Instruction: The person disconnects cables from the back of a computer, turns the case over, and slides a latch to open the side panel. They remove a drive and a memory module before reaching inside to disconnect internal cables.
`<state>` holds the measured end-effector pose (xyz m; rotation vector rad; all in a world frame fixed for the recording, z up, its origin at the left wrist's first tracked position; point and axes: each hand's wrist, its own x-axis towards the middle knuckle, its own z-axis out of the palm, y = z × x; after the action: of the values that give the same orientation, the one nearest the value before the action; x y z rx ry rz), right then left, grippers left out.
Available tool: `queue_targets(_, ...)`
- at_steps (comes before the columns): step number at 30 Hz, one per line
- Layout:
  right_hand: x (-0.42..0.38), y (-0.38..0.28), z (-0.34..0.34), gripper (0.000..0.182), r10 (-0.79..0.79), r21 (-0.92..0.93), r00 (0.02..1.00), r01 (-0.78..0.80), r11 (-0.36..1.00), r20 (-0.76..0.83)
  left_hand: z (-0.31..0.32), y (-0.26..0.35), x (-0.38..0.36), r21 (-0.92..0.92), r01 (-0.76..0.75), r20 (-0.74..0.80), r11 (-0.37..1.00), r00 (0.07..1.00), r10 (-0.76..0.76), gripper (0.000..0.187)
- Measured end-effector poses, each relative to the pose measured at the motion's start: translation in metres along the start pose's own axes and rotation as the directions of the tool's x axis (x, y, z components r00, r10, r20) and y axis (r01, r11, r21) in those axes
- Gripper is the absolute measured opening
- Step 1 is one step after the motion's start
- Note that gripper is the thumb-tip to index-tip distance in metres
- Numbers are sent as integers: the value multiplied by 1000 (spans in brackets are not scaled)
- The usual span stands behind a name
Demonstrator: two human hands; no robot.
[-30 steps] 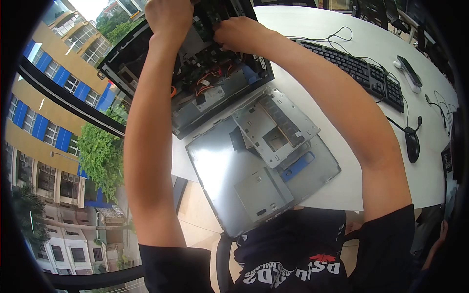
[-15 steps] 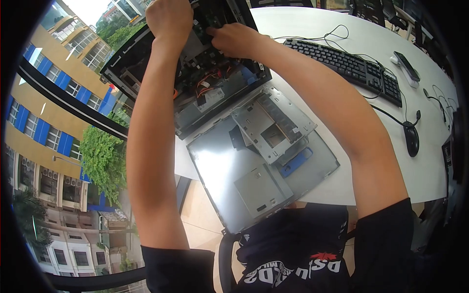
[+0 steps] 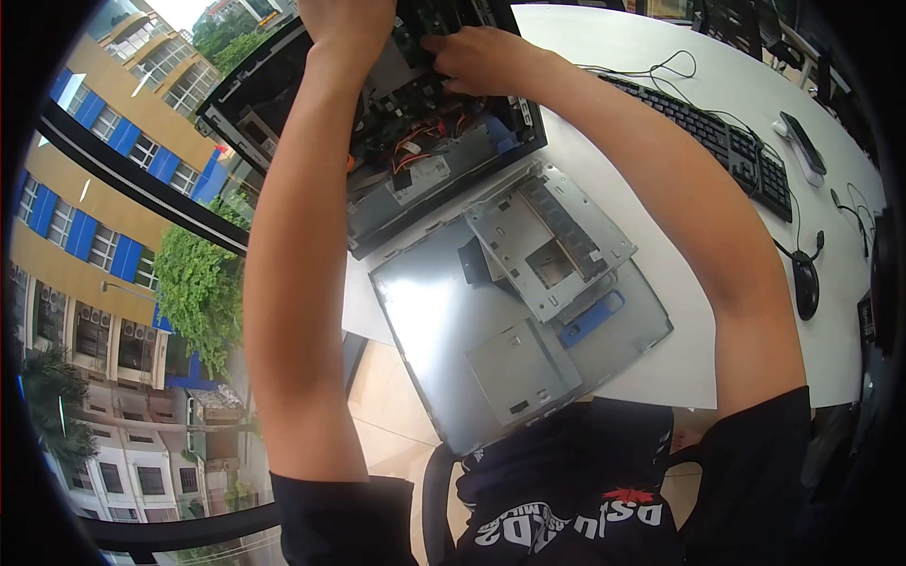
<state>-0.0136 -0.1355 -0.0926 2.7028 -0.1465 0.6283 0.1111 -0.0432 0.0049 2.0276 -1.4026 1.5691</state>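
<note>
An opened black desktop computer case [image 3: 444,203] lies at the top of the view, with boards, a metal drive bracket and orange cables [image 3: 420,156] inside. My left hand [image 3: 351,21] is over its far part; the fingers are cut off by the upper edge of the view. Inside the case, my right hand [image 3: 486,61] has its index finger stretched toward the circuit board and the other fingers curled in. Whatever lies between those fingertips is too small to make out.
Nearer me, a metal side panel [image 3: 425,330] carries a silver drive cage [image 3: 514,250] and a blue plastic latch [image 3: 593,318]. To the right on the white table [image 3: 651,368] are a black keyboard [image 3: 722,141], a mouse [image 3: 805,283] and a phone-like handset [image 3: 802,141]. A window borders the left.
The whole scene has shifted slightly right and down in view. Against the case, both hands have moved a little farther toward its far side.
</note>
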Motion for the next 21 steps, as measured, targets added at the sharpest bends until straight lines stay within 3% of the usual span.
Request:
queue_targets(4,-2,1,8,20,-25,-3,997,25,1000,-67,-12,2,-5,-63,-16,-2,998,1000,16,21)
queue_targets(7,-2,1,-9,24,6,63,999,-9,998,52,-14,2,-6,-73,-35,-14,997,999,35,19)
queue_targets(13,10,6,-10,23,-4,26,997,2,1000,77,-9,-1,-5,-99,-74,-70,992,995,67,14)
queue_targets(16,18,4,-13,23,87,71,980,-101,992,179,0,-1,-2,-67,-58,-107,996,993,51,12)
queue_targets(19,23,14,-4,36,-10,-14,979,13,1000,203,3,-1,-2,-30,-43,-112,999,993,39,14)
queue_targets(21,20,19,7,35,-98,-42,992,102,994,83,3,0,-2,-20,-31,-91,999,995,29,16)
